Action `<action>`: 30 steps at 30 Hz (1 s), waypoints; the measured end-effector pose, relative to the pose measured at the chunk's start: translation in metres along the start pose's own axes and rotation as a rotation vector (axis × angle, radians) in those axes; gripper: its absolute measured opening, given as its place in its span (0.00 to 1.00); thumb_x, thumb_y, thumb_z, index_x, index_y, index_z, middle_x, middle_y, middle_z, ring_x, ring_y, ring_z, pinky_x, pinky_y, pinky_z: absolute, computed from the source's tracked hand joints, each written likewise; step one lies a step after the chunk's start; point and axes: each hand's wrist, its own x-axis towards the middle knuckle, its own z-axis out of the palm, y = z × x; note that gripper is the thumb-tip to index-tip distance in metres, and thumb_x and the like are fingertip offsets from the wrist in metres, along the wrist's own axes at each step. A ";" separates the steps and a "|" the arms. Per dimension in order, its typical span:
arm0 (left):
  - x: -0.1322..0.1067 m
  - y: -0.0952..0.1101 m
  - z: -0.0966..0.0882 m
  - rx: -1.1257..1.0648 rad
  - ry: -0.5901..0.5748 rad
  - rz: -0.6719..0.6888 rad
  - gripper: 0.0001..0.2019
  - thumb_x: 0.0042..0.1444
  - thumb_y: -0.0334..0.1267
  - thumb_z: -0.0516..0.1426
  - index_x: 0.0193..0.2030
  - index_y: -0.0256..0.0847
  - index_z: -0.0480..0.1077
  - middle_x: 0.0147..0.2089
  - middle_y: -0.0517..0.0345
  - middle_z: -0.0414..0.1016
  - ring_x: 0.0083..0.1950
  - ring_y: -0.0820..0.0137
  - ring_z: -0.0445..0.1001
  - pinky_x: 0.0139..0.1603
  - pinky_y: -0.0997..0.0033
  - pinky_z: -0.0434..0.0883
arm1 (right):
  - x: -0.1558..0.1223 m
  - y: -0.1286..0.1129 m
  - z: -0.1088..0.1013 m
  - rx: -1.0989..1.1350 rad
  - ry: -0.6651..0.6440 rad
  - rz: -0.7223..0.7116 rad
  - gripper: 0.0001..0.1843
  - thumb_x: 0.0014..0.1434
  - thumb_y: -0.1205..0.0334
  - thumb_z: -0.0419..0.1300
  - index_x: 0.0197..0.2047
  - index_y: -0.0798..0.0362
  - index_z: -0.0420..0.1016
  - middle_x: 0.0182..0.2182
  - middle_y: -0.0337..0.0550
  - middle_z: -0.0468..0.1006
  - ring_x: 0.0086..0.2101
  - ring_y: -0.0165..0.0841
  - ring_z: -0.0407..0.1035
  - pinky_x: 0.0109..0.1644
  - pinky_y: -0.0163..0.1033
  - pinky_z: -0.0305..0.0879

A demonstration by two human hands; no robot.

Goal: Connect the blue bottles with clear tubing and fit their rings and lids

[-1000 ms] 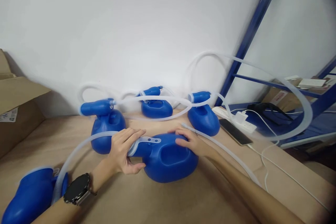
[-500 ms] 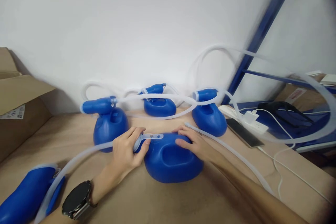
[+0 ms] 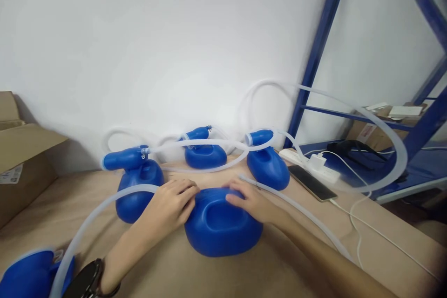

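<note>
A blue plastic urinal bottle (image 3: 223,241) lies in front of me on the table, its oval hollow facing up. My left hand (image 3: 172,202) is closed around the bottle's cap end on the left, and its fingers hide the cap. A translucent hose (image 3: 91,218) runs from behind this hand down to the lower left. My right hand (image 3: 250,199) grips the bottle's upper right side, with the thumb on top near the hollow. Another hose (image 3: 300,208) passes behind the right wrist.
Similar blue bottles with hoses stand behind: left (image 3: 139,188), middle (image 3: 206,156), right (image 3: 268,167). A blue part (image 3: 30,272) lies at lower left. A cardboard box (image 3: 30,186) is at left; a phone (image 3: 312,182) and power strip (image 3: 326,173) are at right.
My left hand has turned over the cap end, so the pale cap and its strap are now hidden. The right hand stays on the bottle. The view has shifted slightly.
</note>
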 end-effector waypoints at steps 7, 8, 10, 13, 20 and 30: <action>-0.002 -0.002 -0.004 -0.073 0.094 -0.015 0.11 0.71 0.35 0.55 0.49 0.38 0.79 0.45 0.51 0.86 0.42 0.62 0.85 0.45 0.62 0.80 | -0.001 -0.003 -0.004 0.008 -0.028 0.005 0.24 0.67 0.37 0.58 0.36 0.51 0.74 0.52 0.47 0.78 0.54 0.47 0.72 0.62 0.52 0.62; -0.001 -0.002 -0.005 -0.087 0.096 -0.021 0.11 0.71 0.35 0.54 0.48 0.38 0.79 0.44 0.51 0.86 0.42 0.63 0.84 0.43 0.64 0.80 | -0.001 -0.003 -0.004 0.010 -0.028 0.002 0.25 0.67 0.36 0.58 0.35 0.51 0.73 0.52 0.47 0.78 0.54 0.47 0.72 0.62 0.52 0.62; 0.000 -0.002 -0.007 -0.115 0.071 -0.030 0.11 0.72 0.35 0.53 0.47 0.38 0.78 0.43 0.51 0.85 0.41 0.64 0.84 0.42 0.65 0.80 | -0.002 -0.003 -0.004 0.008 -0.028 -0.010 0.25 0.67 0.36 0.58 0.35 0.50 0.72 0.52 0.47 0.79 0.54 0.47 0.72 0.62 0.51 0.63; 0.001 -0.002 -0.012 -0.153 -0.031 -0.020 0.11 0.71 0.35 0.54 0.44 0.40 0.79 0.44 0.52 0.84 0.43 0.63 0.83 0.45 0.64 0.79 | -0.003 -0.002 -0.005 0.003 -0.030 -0.033 0.25 0.68 0.36 0.57 0.35 0.50 0.71 0.54 0.47 0.78 0.53 0.46 0.71 0.61 0.52 0.63; 0.003 -0.003 -0.017 -0.247 -0.130 -0.102 0.10 0.71 0.36 0.55 0.40 0.40 0.78 0.38 0.55 0.82 0.37 0.67 0.80 0.40 0.65 0.76 | -0.003 -0.001 -0.005 0.034 -0.045 -0.025 0.27 0.68 0.34 0.56 0.33 0.50 0.68 0.54 0.48 0.78 0.53 0.46 0.71 0.60 0.52 0.63; 0.005 0.001 -0.015 -0.198 -0.174 -0.277 0.11 0.68 0.37 0.55 0.35 0.43 0.75 0.34 0.59 0.78 0.35 0.67 0.77 0.34 0.67 0.70 | -0.002 0.005 -0.005 0.054 -0.059 -0.037 0.27 0.68 0.34 0.56 0.34 0.50 0.71 0.54 0.48 0.77 0.53 0.47 0.71 0.59 0.51 0.66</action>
